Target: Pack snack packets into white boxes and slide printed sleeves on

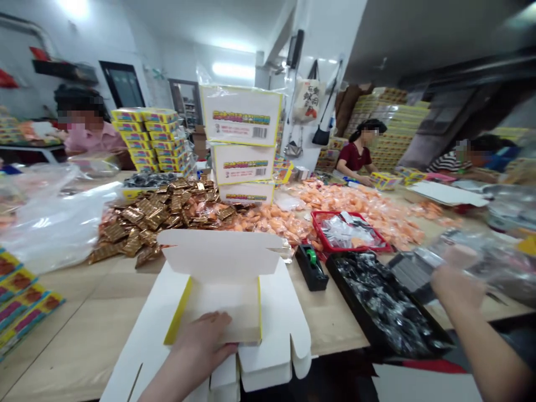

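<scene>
left hand (201,346): bare, slender, tapering fingers, near centre | left forearm (167,382): bare, slim, at near edge | right hand (458,285): bare, motion-blurred, fingers hard to make out, right of centre | right forearm (489,352): bare, long, slim, in near right corner

Ceiling tube lights (233,70) keep my workroom bright, with only soft shadows. My right hand (457,285) blurs, and the wide view bends toward the edges.

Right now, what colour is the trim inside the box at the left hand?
Yellow, on the white card box; the head view shows it best.
</scene>
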A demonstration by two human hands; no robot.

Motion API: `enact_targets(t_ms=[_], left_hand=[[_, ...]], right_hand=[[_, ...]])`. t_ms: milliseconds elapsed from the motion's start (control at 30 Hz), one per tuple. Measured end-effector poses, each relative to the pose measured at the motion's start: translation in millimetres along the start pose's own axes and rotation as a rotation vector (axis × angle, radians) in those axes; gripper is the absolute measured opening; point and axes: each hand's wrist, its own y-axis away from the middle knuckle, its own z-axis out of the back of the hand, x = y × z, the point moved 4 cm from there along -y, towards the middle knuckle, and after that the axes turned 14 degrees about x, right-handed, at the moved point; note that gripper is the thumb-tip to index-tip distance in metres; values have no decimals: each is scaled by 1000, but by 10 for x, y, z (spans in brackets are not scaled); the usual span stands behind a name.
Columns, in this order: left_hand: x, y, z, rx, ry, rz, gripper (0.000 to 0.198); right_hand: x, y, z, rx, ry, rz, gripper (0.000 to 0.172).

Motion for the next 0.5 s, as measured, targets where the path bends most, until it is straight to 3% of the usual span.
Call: enact_targets(t_ms=[100, 167, 233, 333, 400, 433, 500], left_hand=[[-12, 33, 21, -1, 10, 3, 46], [-67, 94, 77, -51, 12, -19, 53], [-227, 206, 210, -149, 5, -104, 58], [-623, 444, 527, -336, 8, -290, 73], [-884, 600, 734, -465, -64, -391, 79], [-988, 671, 806, -528, -134, -439, 72], [-1099, 787, 850, -605, -282, -523, 35]], right_hand=[[260, 229, 178, -243, -61, 123, 46], [629, 616, 334, -447, -179, 398, 36], [1079, 1184, 451, -533, -315, 788, 19], [1701, 2152, 525, -454, -336, 1321, 19], [1973, 2658, 558, -426, -360, 1501, 24], [2084, 2835, 569, -399, -384, 1561, 26], [2279, 3042, 592, -352, -461, 1627, 26]])
